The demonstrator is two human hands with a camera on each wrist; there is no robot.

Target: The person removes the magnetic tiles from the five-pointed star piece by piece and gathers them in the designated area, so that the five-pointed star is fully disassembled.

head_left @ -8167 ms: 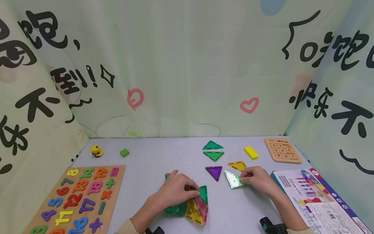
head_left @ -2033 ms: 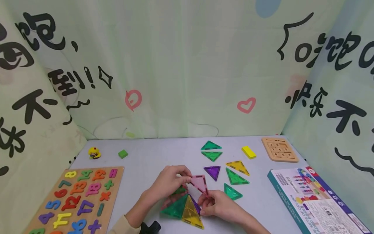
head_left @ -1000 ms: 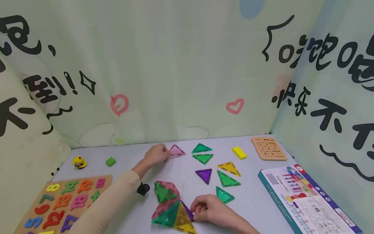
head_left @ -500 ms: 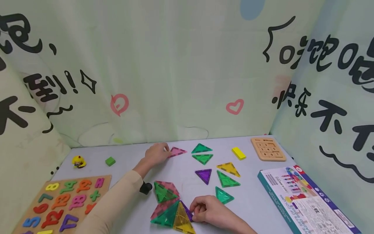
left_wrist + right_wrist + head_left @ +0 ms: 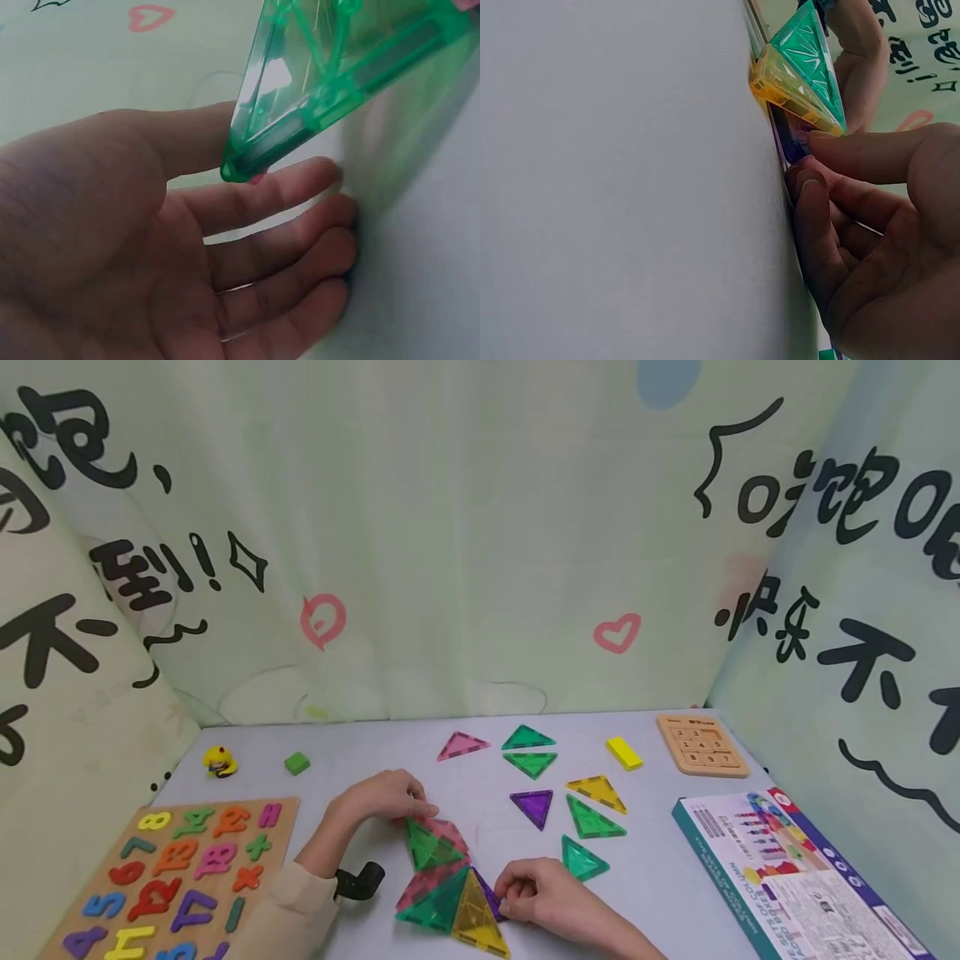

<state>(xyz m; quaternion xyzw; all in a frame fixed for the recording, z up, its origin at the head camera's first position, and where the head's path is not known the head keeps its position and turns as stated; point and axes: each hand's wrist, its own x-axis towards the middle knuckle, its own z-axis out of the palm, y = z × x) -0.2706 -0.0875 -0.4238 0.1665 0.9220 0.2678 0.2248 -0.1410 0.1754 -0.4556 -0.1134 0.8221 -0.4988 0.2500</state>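
Translucent magnetic tiles form a raised cluster at the front centre: a green tile [image 5: 437,902], a yellow tile [image 5: 478,920], pink tiles [image 5: 448,833] and another green triangle [image 5: 431,847]. My left hand [image 5: 386,797] is at the cluster's far end, fingertips by the pink edge. In the left wrist view its fingers [image 5: 277,240] are loosely extended, the thumb tip hidden behind a green corner. At the near right side, my right hand [image 5: 551,897] pinches the corner of a purple tile [image 5: 489,893] between thumb and index finger; the right wrist view shows that purple corner [image 5: 791,135] under the yellow tile.
Loose triangles lie beyond: pink [image 5: 461,745], green [image 5: 529,765], purple [image 5: 532,808], yellow [image 5: 597,793]. A number board [image 5: 288,827] is left, a box [image 5: 795,868] right. A wooden number puzzle [image 5: 702,746], yellow block [image 5: 624,753], green cube [image 5: 297,763] and small yellow figure [image 5: 219,762] stand at the back.
Both hands held a pink triangle over the cluster; the left hand has since laid it at the back, let go and returned to the cluster. The right hand stays at the purple tile.
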